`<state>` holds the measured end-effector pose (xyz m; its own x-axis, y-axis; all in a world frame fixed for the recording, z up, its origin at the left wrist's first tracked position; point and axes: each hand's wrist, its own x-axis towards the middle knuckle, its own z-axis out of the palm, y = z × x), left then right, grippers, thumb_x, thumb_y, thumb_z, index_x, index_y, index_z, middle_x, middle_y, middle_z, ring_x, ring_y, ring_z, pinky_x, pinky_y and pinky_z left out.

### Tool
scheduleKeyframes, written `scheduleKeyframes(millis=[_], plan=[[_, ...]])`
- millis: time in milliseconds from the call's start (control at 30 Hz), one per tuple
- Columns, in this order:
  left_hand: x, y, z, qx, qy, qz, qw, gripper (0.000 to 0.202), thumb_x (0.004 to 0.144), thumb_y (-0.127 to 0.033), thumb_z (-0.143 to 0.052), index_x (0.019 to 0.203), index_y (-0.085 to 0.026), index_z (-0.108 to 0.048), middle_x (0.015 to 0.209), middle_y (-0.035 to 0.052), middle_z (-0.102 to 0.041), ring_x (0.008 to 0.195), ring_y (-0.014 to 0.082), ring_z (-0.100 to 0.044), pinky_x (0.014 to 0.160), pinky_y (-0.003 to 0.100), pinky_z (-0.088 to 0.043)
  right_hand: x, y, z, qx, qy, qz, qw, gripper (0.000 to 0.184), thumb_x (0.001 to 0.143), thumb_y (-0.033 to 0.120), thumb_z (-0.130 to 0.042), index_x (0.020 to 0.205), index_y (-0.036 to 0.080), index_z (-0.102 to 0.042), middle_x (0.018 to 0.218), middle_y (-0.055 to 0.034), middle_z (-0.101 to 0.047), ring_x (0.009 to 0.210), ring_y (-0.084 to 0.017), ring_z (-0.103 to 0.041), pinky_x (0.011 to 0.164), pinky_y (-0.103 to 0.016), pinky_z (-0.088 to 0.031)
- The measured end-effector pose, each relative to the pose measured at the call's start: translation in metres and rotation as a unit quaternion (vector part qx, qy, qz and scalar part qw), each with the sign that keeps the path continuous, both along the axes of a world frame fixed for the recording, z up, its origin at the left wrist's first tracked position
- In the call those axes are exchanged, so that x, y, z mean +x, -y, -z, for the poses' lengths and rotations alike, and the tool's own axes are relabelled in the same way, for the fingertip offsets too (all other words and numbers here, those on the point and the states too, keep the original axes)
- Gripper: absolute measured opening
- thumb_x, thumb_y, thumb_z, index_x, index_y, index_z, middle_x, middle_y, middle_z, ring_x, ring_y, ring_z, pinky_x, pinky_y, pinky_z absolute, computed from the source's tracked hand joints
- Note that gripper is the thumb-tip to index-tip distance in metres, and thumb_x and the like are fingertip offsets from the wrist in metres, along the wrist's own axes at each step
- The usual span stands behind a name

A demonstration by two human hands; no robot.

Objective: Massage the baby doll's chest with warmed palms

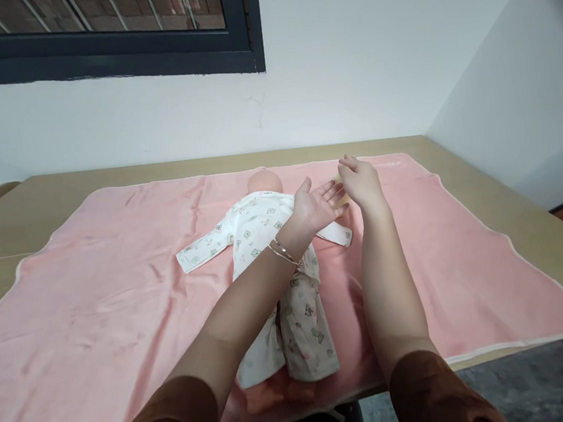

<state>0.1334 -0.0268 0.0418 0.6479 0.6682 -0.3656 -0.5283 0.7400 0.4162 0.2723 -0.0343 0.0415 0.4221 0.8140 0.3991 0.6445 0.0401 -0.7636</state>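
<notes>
Doll [253, 237]: on the blanket [469, 272], near its middle; probably light, firm; best supported beneath head [264, 182].
Clothes [307, 332]: seemingly soft, loose.
Left hand [315, 207]: over blanket, palm up, fingers spread.
Right hand [362, 185]: over blanket, curled; cannot tell whether holding.

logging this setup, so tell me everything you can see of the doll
The doll lies stretched out on the pink blanket, its smooth, pinkish head at the far end, face not visible. It wears a white long-sleeved top and loose matching trousers, apparently soft fabric, with small prints. The sleeves spread to both sides; reddish-brown feet show below the trousers. The person's left forearm crosses in front, hiding part of the clothing; whether it touches cannot be told.
</notes>
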Motion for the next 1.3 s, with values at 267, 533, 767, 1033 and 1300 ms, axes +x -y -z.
scheduleKeyframes(millis=[267,533,767,1033,1300], plan=[[-0.072,0.049,-0.013,-0.030,-0.064,0.123,0.990,0.066,0.112,-0.047,-0.029,0.162,-0.008,-0.047,0.152,0.0276,-0.065,0.130,0.0333,-0.074,0.101,0.047,-0.064,-0.006,0.000,-0.001,-0.029,-0.017,0.012,0.999,0.051,0.091,0.025,-0.056,0.137,0.013,-0.075,0.167,-0.0168,-0.054,0.157,-0.033,-0.050,0.134,-0.053,-0.033],[-0.119,0.051,-0.028,0.021,-0.072,0.013,0.997,0.061,0.112,-0.044,-0.034,0.159,-0.010,-0.052,0.151,0.0231,-0.068,0.131,0.0307,-0.074,0.108,0.043,-0.061,-0.020,-0.005,0.005,-0.022,0.067,0.056,0.996,0.056,0.089,0.030,-0.059,0.140,0.010,-0.069,0.176,-0.0236,-0.037,0.167,-0.044,-0.028,0.132,-0.070,-0.023],[-0.128,0.038,-0.031,0.009,-0.087,-0.026,0.996,0.056,0.110,-0.042,-0.036,0.151,-0.012,-0.061,0.141,0.0211,-0.074,0.127,0.0294,-0.075,0.113,0.045,-0.058,-0.094,0.009,0.000,0.082,0.084,-0.163,0.980,0.045,0.104,0.044,-0.050,0.142,0.027,-0.068,0.165,-0.0112,-0.057,0.163,-0.033,-0.040,0.132,-0.067,-0.029],[-0.140,0.042,-0.058,0.076,-0.002,-0.031,0.997,0.055,0.116,-0.044,-0.025,0.146,-0.022,-0.066,0.134,0.0078,-0.079,0.130,0.0233,-0.073,0.122,0.038,-0.050,-0.150,0.026,0.006,0.016,0.209,-0.265,0.941,0.064,0.113,0.062,-0.023,0.160,0.030,-0.053,0.178,-0.0083,-0.038,0.170,-0.034,-0.022,0.135,-0.072,-0.018],[-0.121,0.037,-0.039,0.156,-0.013,-0.118,0.981,0.057,0.114,-0.056,-0.024,0.155,-0.035,-0.057,0.155,0.0029,-0.067,0.153,0.0283,-0.056,0.129,0.051,-0.043,-0.158,0.033,0.003,0.050,0.166,-0.309,0.935,0.077,0.107,0.077,-0.018,0.170,0.036,-0.036,0.183,-0.0035,-0.027,0.173,-0.033,-0.006,0.137,-0.068,0.002]])
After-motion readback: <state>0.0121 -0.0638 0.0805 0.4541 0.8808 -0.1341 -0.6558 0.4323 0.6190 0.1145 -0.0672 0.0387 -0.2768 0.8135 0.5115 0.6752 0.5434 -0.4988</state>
